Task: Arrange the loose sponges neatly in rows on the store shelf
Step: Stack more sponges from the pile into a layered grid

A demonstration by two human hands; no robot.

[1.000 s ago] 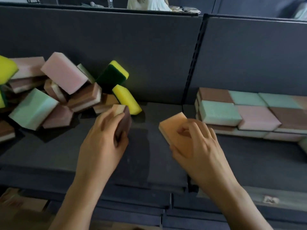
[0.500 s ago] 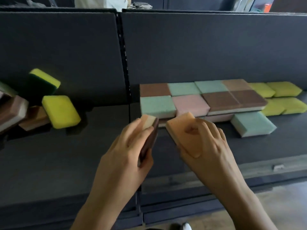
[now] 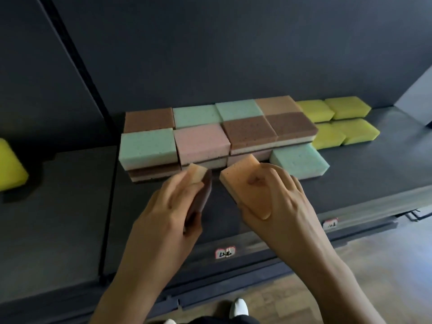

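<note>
My left hand (image 3: 173, 206) grips a tan-and-brown sponge (image 3: 201, 183) held on edge, just in front of the stacked rows. My right hand (image 3: 278, 202) grips an orange sponge (image 3: 245, 183), tilted, its far corner close to the pink stack. Both hover over the dark shelf (image 3: 350, 183). Behind them lie tidy rows of sponges (image 3: 210, 134) in brown, mint, pink and tan, some two layers high. A single mint sponge (image 3: 300, 160) sits at the front right of the rows. Yellow sponges (image 3: 339, 122) form two rows at the far right.
A loose yellow sponge (image 3: 10, 164) lies at the left edge on the neighbouring shelf section. A vertical upright (image 3: 77, 64) divides the two back panels. Price tags (image 3: 225, 252) mark the shelf's front lip. Wooden floor and my shoes (image 3: 238, 309) show below.
The view has swung right, away from the loose pile, which has left the frame. Both hands carried their sponges rightwards and now sit close in front of the arranged rows.
</note>
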